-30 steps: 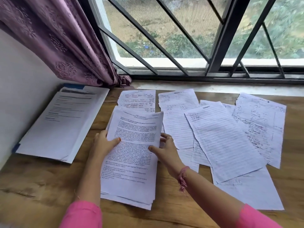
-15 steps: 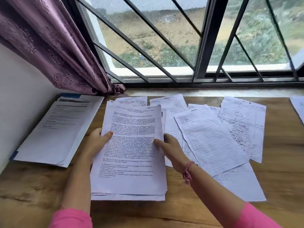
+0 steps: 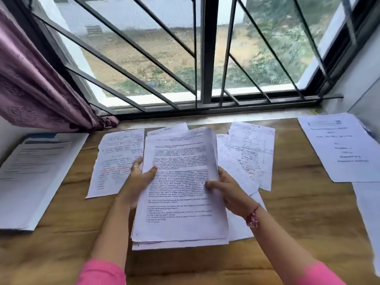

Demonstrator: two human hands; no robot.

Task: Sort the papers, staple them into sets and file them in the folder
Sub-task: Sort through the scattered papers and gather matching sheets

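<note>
Both hands, left (image 3: 137,182) and right (image 3: 230,192), grip the stack (image 3: 181,194). Tap its edges on the counter (image 3: 304,212) so they line up.

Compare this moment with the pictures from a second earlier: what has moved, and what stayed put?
Both hands, left hand and right hand, have raised the printed stack off the table and shifted it rightward over the handwritten sheets; each still holds a side edge. The handwritten page it covered now shows. The folder pile stayed put.
</note>
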